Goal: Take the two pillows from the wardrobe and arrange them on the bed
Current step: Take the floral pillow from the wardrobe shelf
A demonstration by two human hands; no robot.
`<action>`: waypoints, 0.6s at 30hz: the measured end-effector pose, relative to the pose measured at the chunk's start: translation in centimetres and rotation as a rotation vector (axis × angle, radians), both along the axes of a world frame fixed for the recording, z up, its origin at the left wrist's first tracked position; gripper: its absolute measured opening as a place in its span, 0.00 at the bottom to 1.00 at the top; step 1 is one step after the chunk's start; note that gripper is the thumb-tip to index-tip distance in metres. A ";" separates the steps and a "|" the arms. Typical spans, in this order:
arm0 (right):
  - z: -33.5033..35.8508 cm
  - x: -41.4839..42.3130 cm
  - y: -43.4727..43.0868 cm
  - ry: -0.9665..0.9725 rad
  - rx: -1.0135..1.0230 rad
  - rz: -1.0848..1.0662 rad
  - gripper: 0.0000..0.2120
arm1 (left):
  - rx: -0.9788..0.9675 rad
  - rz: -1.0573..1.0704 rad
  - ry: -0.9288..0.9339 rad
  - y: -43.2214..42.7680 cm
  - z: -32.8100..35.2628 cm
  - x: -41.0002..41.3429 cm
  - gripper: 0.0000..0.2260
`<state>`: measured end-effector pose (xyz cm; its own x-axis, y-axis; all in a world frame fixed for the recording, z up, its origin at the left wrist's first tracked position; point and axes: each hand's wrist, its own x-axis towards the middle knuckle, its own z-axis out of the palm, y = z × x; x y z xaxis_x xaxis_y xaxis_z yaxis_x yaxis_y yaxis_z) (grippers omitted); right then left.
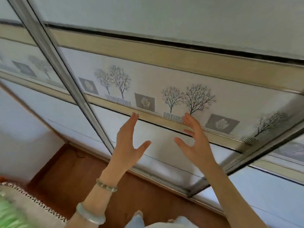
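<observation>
A wardrobe with sliding doors fills the view; its middle door (164, 145) is white with a band of printed trees and a beige rail, and it stands closed. My left hand (130, 142) and my right hand (195, 142) are both raised in front of this door, fingers spread, holding nothing. The fingertips reach the beige rail; I cannot tell whether they touch it. No pillows are visible. A corner of the bed (19, 209), with a green cover and a patterned edge, shows at the bottom left.
A metal door frame (65, 76) runs diagonally on the left where two door panels overlap. Another panel (271, 183) lies at the right. Brown wooden floor (69, 171) lies between bed and wardrobe. My feet show at the bottom edge.
</observation>
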<state>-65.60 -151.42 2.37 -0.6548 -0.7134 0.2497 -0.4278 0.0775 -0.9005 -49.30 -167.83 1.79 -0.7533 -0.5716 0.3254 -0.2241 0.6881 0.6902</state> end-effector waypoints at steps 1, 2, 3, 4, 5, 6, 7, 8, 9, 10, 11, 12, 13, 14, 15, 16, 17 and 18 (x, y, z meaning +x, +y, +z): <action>0.1 0.3 0.0 0.026 0.028 -0.053 0.36 | -0.094 -0.042 -0.036 -1.0 0.2 -0.3 0.39; 0.4 0.6 0.1 0.073 0.059 -0.114 0.36 | -0.198 -0.078 -0.051 -2.0 0.3 -0.7 0.37; 0.7 0.8 0.3 0.144 0.079 -0.172 0.36 | -0.290 -0.111 -0.045 -2.7 0.5 -1.2 0.35; 1.2 0.9 0.5 0.236 0.088 -0.221 0.36 | -0.360 -0.149 -0.026 -3.2 0.8 -1.7 0.34; 1.8 0.8 0.8 0.335 0.095 -0.271 0.35 | -0.414 -0.201 -0.001 -3.6 1.1 -2.3 0.33; 2.3 0.5 1.2 0.434 0.112 -0.322 0.33 | -0.469 -0.251 0.026 -3.9 1.3 -3.1 0.32; 2.8 0.1 1.7 0.536 0.141 -0.372 0.32 | -0.530 -0.293 0.055 -4.0 1.5 -3.9 0.32; 3.3 -0.3 2.3 0.638 0.182 -0.423 0.30 | -0.595 -0.332 0.089 -4.1 1.7 -4.8 0.32; 3.9 -0.8 3.1 0.737 0.228 -0.472 0.29 | -0.662 -0.367 0.127 -4.0 1.9 -5.9 0.31; 4.4 -1.4 3.8 0.833 0.272 -0.516 0.29 | -0.728 -0.393 0.166 -3.8 2.1 -7.1 0.31; 4.9 -2.0 4.5 0.923 0.317 -0.557 0.28 | -0.792 -0.411 0.205 -3.4 2.2 -8.3 0.31; 5.2 -2.7 5.2 0.998 0.365 -0.597 0.29 | -0.856 -0.418 0.236 -3.1 2.3 -9.6 0.31; 5.6 -3.3 5.8 1.051 0.413 -0.637 0.30 | -0.922 -0.415 0.256 -2.7 2.2 -10.8 0.31; 5.9 -3.9 6.3 1.080 0.461 -0.674 0.32 | -0.988 -0.405 0.266 -2.3 2.0 -12.0 0.32; 6.2 -4.3 6.6 1.089 0.508 -0.702 0.33 | -1.053 -0.392 0.264 -2.1 1.8 -13.0 0.33; 6.3 -4.6 6.7 1.082 0.548 -0.717 0.35 | -1.105 -0.378 0.256 -2.0 1.4 -13.9 0.33; 6.3 -4.8 6.7 1.065 0.577 -0.722 0.36 | -1.140 -0.360 0.253 -2.0 1.0 -14.6 0.33; 6.2 -5.0 6.5 1.046 0.597 -0.723 0.38 | -1.160 -0.333 0.259 -2.2 0.5 -15.1 0.32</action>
<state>-70.60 -144.87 8.53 -0.6198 -0.4729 0.6263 -0.5724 0.8184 0.0514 -64.43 -169.99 2.33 -0.6446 0.3621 0.6733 0.1322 0.9202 -0.3684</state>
